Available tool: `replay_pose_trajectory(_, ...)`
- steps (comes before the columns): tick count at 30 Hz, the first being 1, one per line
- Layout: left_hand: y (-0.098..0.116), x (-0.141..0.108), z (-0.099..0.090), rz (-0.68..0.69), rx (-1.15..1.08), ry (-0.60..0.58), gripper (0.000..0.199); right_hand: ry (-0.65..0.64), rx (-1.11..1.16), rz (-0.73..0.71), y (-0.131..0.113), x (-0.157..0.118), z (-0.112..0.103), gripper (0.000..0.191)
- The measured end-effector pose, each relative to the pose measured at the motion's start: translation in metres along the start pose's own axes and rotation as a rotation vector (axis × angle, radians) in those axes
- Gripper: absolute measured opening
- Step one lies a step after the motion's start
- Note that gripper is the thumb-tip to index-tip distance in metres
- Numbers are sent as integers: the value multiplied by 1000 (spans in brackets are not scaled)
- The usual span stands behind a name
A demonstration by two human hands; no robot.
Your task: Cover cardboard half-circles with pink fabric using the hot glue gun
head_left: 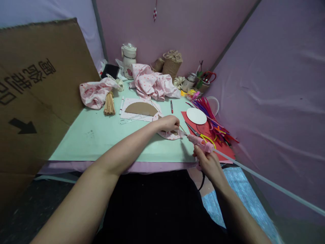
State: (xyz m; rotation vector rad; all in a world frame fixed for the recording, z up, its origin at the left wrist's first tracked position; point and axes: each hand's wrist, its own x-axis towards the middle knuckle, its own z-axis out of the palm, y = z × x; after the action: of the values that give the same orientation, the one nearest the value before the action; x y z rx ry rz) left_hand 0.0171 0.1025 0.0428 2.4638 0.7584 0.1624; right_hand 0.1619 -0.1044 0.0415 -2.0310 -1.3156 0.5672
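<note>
The left grip (169, 122) is closed, its fingers bunched down on a pink dotted piece (170, 136), which sits directly beneath it and shows on its near side and toward the right grip (207, 160). The right grip is wrapped around the handle of a pink glue gun (200, 141), whose nozzle points away to the left, at the edge of the dotted piece; whether the tip touches it I cannot tell. From the back of the gun a long whitish glue stick (269, 185) runs off to the right of the right grip, and a dark cord (202, 183) hangs just below that grip. Beyond the left grip and to its left, a brown cardboard semicircle (141, 108) lies on a dotted sheet (124, 115), with a clear ruler (132, 120) along the sheet's near side and a white marker (122, 105) at its left. A red-and-black pen (172, 107) lies straight beyond the left grip. To the right of that grip, and beyond the right one, are a white oval disc (196, 116), yellow-handled scissors (208, 140) and a spread of coloured pipe cleaners (220, 127), all over red sheets (222, 153) on the pale green counter (111, 142). Well to the left of the left grip stands a bundle of sticks (109, 104); farthest beyond it are crumpled dotted cloth (152, 81), a roll of twine (172, 63) and a white bottle (129, 61).
</note>
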Motion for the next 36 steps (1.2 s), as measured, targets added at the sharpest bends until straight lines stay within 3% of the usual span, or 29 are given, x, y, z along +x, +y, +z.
replay_pose_trajectory(4, 12, -24, -26, -57, 6, 96, 35, 82, 174, 16, -12, -3, 5, 48)
replay_pose_trajectory(8, 47, -87, -40, -141, -41, 196, 28, 69, 315, -90, -34, 5, 13, 43)
replay_pose_trajectory(11, 72, -135, -24, -65, -236, 248, 33, -32, 390, -203, -57, 14, 29, 40)
replay_pose_trajectory(13, 76, -156, -6, -113, -361, 343, 34, -129, 432, -269, -74, 19, 46, 44)
replay_pose_trajectory(16, 64, -174, 16, -218, -516, 521, 25, -332, 510, -373, -98, 21, 79, 50)
replay_pose_trajectory(19, 42, -197, 26, -338, -519, 656, 24, -498, 490, -508, -109, 15, 102, 45)
replay_pose_trajectory(21, 29, -221, 26, -442, -465, 697, 31, -526, 403, -575, -104, 10, 102, 44)
replay_pose_trajectory(24, 14, -260, 22, -683, -232, 691, 36, -497, 232, -587, -76, 13, 79, 33)
replay_pose_trajectory(27, 2, -284, 16, -929, 111, 611, 35, -273, 63, -532, -34, 33, 39, 23)
replay_pose_trajectory(29, -5, -289, 14, -1025, 289, 557, 35, -50, -168, -463, -7, 50, 16, 21)
replay_pose_trajectory(30, -7, -288, 13, -1053, 352, 535, 36, 0, -313, -417, 4, 59, 7, 20)
replay_pose_trajectory(33, -10, -282, 11, -1095, 459, 483, 38, 19, -615, -346, 23, 73, -2, 20)
replay_pose_trajectory(36, -13, -279, 10, -1071, 509, 448, 39, 37, -793, -355, 24, 73, 7, 24)
